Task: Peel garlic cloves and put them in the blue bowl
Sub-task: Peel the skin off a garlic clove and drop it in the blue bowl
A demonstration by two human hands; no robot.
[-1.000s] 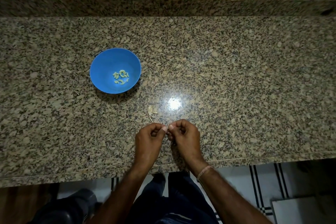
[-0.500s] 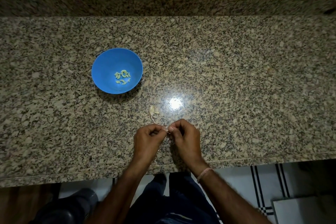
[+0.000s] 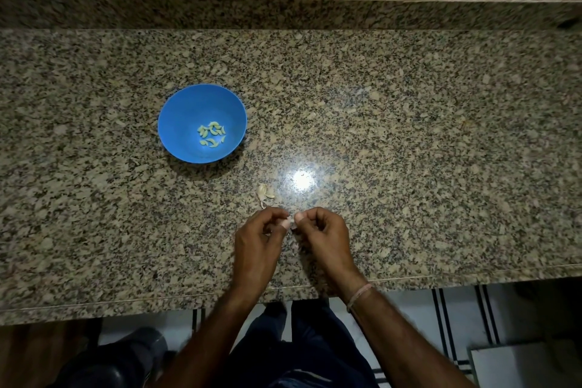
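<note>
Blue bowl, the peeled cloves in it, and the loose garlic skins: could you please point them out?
blue bowl [image 3: 179, 123]: head view, bare inner wall.
peeled cloves [image 3: 211, 134]: head view, cluster's middle.
garlic skins [image 3: 264, 192]: head view, pale scrap.

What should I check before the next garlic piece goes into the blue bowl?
1. Blue bowl upright on the counter: ok.
2. Room left in the bowl, only a few peeled cloves inside: ok.
3. Clove pinched between left hand and right hand: cannot tell, fingertips hide it.
4. Skin fully off that clove: cannot tell.
5. Path to the bowl free, garlic scraps lie to the side: ok.
</note>
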